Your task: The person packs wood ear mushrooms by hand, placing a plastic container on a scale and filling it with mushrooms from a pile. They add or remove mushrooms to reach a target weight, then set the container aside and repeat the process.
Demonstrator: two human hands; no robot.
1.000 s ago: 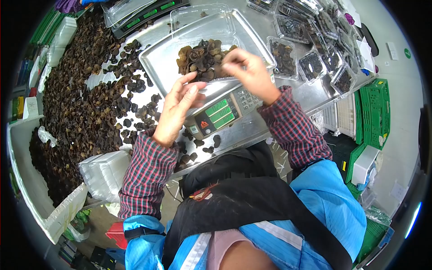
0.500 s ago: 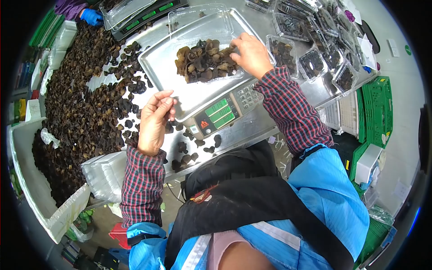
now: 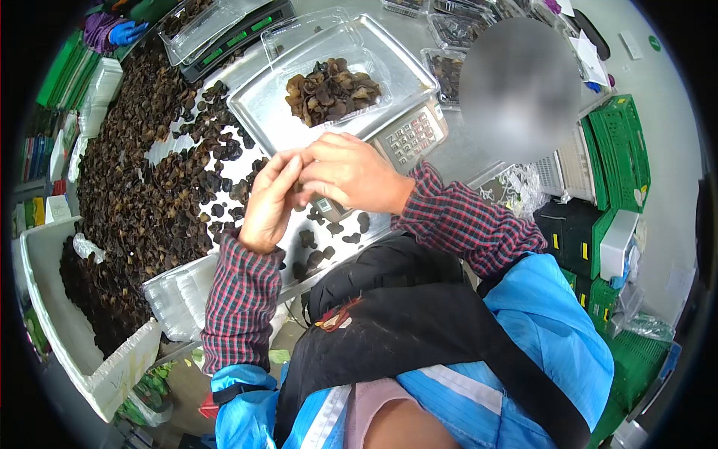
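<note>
And here we are at the front edge of the bench, both hands together, fingers bent and overlapping! The left hand (image 3: 273, 200) angles in from seven o'clock, the right hand (image 3: 351, 173) from four. The grip is narrow on both sides, fingertips tucked out of sight, so whether anything is pinched between them I cannot tell.

Taking those hands as the clock's centre, just past twelve sits the heap of wood ear mushrooms (image 3: 331, 91), dark brown and frilly, inside a clear clamshell (image 3: 380, 75) with its lid (image 3: 310, 36) folded back. The clamshell rests on a metal tray (image 3: 258, 114) atop the digital scale (image 3: 407, 138), whose keypad shows at two o'clock while the hands cover the readout.

Round to nine, a great spread of loose mushrooms (image 3: 134, 194)! Stacked clear containers (image 3: 179, 299) stand between seven and eight, a white foam box (image 3: 48, 277) at eight. A co-worker's blue-gloved hand (image 3: 127, 32) shows up at ten, a second scale (image 3: 232, 41) at eleven. Out at two, a filled container (image 3: 446, 75) beside a blurred patch; green crates (image 3: 624, 150) at three.
</note>
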